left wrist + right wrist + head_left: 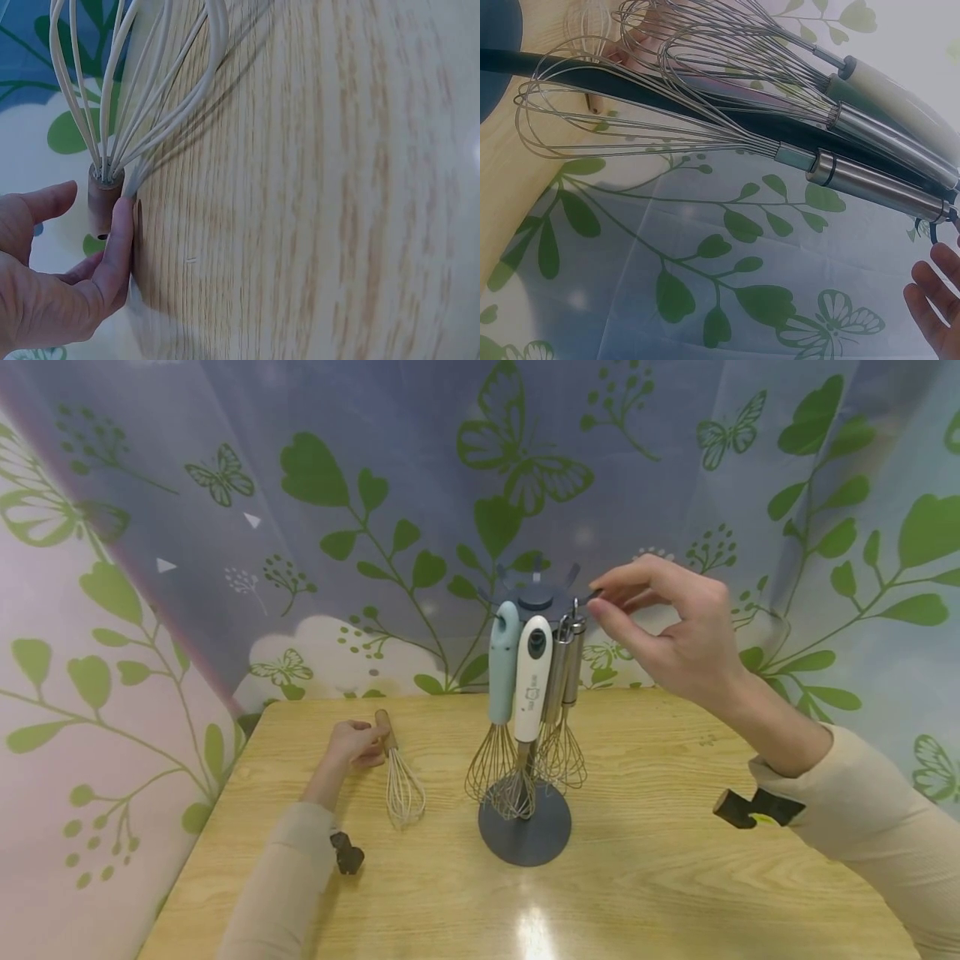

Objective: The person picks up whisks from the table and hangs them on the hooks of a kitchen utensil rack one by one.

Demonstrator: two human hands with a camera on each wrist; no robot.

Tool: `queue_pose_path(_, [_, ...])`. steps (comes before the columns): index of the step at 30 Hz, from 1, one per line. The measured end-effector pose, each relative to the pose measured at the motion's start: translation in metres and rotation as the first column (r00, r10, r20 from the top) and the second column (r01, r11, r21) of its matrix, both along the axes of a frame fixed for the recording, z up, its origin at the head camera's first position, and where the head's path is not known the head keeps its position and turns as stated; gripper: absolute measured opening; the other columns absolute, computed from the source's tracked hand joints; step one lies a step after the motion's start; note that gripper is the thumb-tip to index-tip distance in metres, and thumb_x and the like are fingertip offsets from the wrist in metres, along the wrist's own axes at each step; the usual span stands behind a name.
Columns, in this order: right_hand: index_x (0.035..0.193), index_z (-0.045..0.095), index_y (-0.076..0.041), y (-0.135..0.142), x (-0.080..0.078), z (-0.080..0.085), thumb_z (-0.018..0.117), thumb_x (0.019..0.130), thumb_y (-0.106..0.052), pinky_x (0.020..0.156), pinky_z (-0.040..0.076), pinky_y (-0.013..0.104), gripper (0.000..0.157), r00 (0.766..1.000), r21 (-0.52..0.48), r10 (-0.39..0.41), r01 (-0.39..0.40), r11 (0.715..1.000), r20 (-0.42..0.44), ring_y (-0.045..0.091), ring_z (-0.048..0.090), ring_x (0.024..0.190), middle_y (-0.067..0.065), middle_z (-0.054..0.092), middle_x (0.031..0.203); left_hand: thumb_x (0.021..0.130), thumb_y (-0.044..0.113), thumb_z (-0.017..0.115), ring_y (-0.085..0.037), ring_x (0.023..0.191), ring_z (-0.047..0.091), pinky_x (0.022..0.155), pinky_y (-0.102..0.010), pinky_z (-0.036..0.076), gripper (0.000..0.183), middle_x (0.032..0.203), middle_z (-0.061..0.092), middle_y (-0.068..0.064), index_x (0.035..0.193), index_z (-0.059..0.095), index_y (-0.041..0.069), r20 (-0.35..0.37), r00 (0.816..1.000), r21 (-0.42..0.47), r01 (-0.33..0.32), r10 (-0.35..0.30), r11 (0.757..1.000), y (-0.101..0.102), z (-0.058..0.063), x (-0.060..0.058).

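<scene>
On the left of the table lies a small whisk [405, 789] with a wooden handle [103, 199] and pale wires. My left hand [356, 744] is at that handle, one finger along its side and the thumb standing apart from it. A dark whisk stand [525, 839] carries a light blue whisk [504, 668], a white whisk [532, 681] and two steel-handled whisks [877, 184]. High on the stand's right side, my right hand [675, 618] pinches the end of a hook [597, 594] between thumb and index finger, close by the hanging loop of a steel whisk.
A wooden table [660, 827] holds the stand near its middle. Behind it hangs a curtain [420, 443] printed with leaves and butterflies. Several hooks spread from the stand's top [536, 597], the rear ones bare.
</scene>
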State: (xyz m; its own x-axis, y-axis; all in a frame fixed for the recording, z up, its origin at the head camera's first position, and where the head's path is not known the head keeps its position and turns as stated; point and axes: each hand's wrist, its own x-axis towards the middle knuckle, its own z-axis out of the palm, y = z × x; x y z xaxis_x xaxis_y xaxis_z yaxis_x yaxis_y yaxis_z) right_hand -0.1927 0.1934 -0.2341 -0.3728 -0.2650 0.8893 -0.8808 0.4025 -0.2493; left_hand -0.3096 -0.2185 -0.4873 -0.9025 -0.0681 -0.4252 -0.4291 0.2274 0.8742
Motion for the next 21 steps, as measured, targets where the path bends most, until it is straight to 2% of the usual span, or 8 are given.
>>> queue_pose_path(6, [0.101, 0.074, 0.007, 0.0000, -0.0001, -0.0008, 0.077, 0.092, 0.000, 0.079, 0.057, 0.009, 0.012, 1.000, -0.008, 0.012, -0.012, 1.000, -0.004, -0.015, 0.065, 0.085, 0.020, 0.075, 0.084, 0.105, 0.022, 0.063, -0.017, 0.093, 0.068, 0.082, -0.028, 0.067, 0.074, 0.141, 0.051, -0.030, 0.159, 0.026, -0.013, -0.005, 1.000, 0.005, 0.014, -0.014, 1.000, -0.0002, 0.0012, 0.0016])
queue_pose_path(13, [0.102, 0.074, 0.006, 0.0000, -0.0006, -0.0011, 0.077, 0.090, 0.004, 0.079, 0.057, 0.009, 0.012, 1.000, -0.006, 0.001, -0.001, 1.000, 0.001, -0.015, 0.065, 0.085, 0.019, 0.075, 0.084, 0.103, 0.020, 0.066, -0.015, 0.086, 0.068, 0.082, -0.029, 0.067, 0.075, 0.124, 0.058, -0.023, 0.160, 0.028, -0.012, -0.002, 1.000, 0.000, 0.010, -0.010, 1.000, 0.0023, 0.0004, -0.0003])
queue_pose_path(21, [0.102, 0.074, 0.006, -0.0004, -0.0014, -0.0007, 0.076, 0.094, -0.004, 0.079, 0.057, 0.009, 0.013, 1.000, -0.009, 0.009, -0.009, 1.000, -0.005, -0.015, 0.065, 0.084, 0.020, 0.075, 0.083, 0.100, 0.018, 0.072, -0.012, 0.079, 0.069, 0.077, -0.028, 0.067, 0.079, 0.109, 0.065, -0.016, 0.162, 0.028, -0.007, -0.005, 1.000, 0.002, 0.005, -0.005, 1.000, 0.0042, -0.0027, -0.0048])
